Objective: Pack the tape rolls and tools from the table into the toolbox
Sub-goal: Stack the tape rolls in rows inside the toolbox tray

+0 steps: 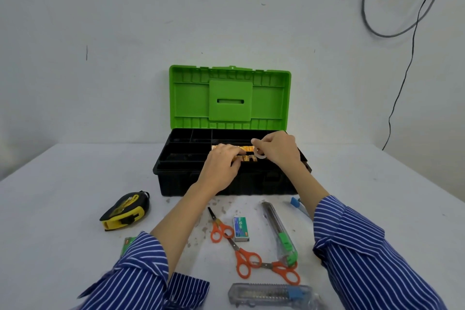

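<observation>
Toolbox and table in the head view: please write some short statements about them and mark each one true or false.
1. The toolbox lid stands open. True.
2. The right hand pinches a small clear tape roll over the toolbox. True.
3. The tape measure lies inside the toolbox. False: it lies on the table, left of the box.
4. Only one pair of orange scissors lies on the table. False: three pairs lie there.
5. The left hand is over the toolbox tray. True.
6. The staple box is held in the left hand. False: it lies on the table beside the scissors.
</observation>
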